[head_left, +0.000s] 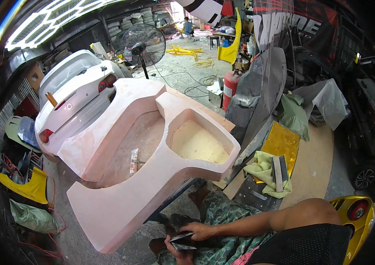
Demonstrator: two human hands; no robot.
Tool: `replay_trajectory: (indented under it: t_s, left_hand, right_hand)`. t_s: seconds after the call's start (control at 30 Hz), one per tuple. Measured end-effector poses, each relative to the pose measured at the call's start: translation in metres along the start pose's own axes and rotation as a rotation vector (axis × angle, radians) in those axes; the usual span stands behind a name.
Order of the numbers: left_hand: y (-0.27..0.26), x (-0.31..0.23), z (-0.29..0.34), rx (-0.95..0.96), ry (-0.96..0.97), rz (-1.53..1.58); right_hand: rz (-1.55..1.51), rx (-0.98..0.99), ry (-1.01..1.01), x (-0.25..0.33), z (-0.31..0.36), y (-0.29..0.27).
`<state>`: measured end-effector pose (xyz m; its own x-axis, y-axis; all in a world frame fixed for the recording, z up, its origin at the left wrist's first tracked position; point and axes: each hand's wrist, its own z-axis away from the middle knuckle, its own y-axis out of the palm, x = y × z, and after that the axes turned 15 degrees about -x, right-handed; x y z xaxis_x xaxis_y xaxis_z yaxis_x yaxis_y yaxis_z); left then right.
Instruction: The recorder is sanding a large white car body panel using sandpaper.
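Observation:
A large pale pink car body panel (125,194) with a deep rectangular recess (198,141) lies tilted in front of me. Below its near edge, over my camouflage trousers (227,216), my two hands meet. My right hand (201,230), its forearm coming in from the right, holds a thin metal spreader blade (181,236). My left hand (175,252), only partly in view at the bottom edge, holds a second flat blade (184,247) just beneath the first. The two blades are close together, almost touching.
A white car (74,95) stands behind the panel, with a pedestal fan (143,44) and a red extinguisher (230,88) beyond. To my right is a round wooden board (315,163) with a yellow-green cloth (262,170) and metal scrapers (278,172). Yellow panels (28,187) lie at left. A person sits far back.

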<state>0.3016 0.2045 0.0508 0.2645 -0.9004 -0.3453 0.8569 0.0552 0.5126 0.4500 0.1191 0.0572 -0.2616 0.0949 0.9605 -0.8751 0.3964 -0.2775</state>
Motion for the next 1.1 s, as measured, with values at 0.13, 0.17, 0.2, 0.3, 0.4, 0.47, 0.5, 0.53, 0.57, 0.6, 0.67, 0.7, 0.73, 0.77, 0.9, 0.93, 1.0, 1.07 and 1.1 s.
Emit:
replay_trajectory:
  t_s: [0.13,0.17,0.2,0.3,0.4,0.47,0.5,0.53,0.57,0.6,0.67,0.7,0.73,0.77,0.9,0.93,1.0,1.07,1.1]
  left_hand:
    - [-0.001,0.001,-0.004,-0.011,0.003,0.009]
    - [-0.003,0.002,-0.006,-0.011,0.005,0.01]
    - [-0.003,0.003,-0.007,0.0,0.003,0.011]
    - [0.0,0.005,-0.009,0.022,-0.007,0.009]
    - [0.0,0.003,-0.007,0.018,-0.005,0.023]
    - [-0.002,-0.003,0.0,-0.006,0.016,0.051]
    - [0.01,-0.008,0.013,0.03,0.024,0.024]
    - [0.014,-0.01,0.024,0.06,0.039,0.004]
    - [0.011,-0.007,0.012,0.049,0.068,-0.002]
    - [0.004,-0.004,-0.006,0.068,0.006,0.007]
    - [-0.009,-0.002,-0.014,0.079,-0.055,0.013]
    - [-0.004,-0.003,-0.011,0.077,-0.062,0.003]
    - [-0.002,-0.003,-0.008,0.06,-0.053,0.03]
    - [-0.009,-0.005,-0.009,0.096,-0.069,0.014]
    - [-0.005,-0.003,-0.003,0.071,-0.068,0.049]
    - [-0.005,-0.002,-0.004,0.087,-0.078,0.044]
    - [-0.001,0.0,-0.002,0.089,-0.097,0.04]
    - [0.001,-0.001,-0.002,0.074,-0.072,0.044]
    - [0.001,-0.001,-0.002,0.063,-0.052,0.047]
  right_hand:
    - [0.005,0.008,0.012,-0.001,0.0,0.0]
    - [0.008,0.008,0.007,-0.002,0.0,0.0]
    - [0.009,0.005,0.009,-0.003,0.0,0.0]
    - [0.007,-0.006,0.0,-0.006,0.001,-0.003]
    - [0.004,0.01,-0.002,-0.006,0.0,-0.001]
    - [-0.013,0.029,-0.013,-0.007,-0.004,0.007]
    - [-0.016,0.052,-0.015,-0.006,-0.003,0.008]
    - [0.024,0.027,0.008,-0.002,-0.001,0.005]
    - [0.063,0.005,0.028,0.001,0.001,0.002]
    - [0.044,0.0,0.052,0.007,0.001,-0.003]
    - [0.065,-0.061,0.001,-0.008,0.006,0.0]
    - [0.058,-0.071,-0.028,-0.011,0.004,0.0]
    - [0.068,-0.048,-0.008,-0.005,0.003,0.0]
    - [0.079,-0.027,0.011,0.001,0.002,0.001]
    - [0.041,-0.018,-0.006,0.011,0.004,-0.004]
    - [0.037,-0.031,0.008,0.012,0.005,-0.005]
    - [0.036,-0.022,-0.003,0.012,0.004,-0.009]
    - [0.053,-0.023,-0.012,0.002,0.004,-0.008]
    - [0.044,-0.009,-0.005,-0.001,0.002,-0.005]
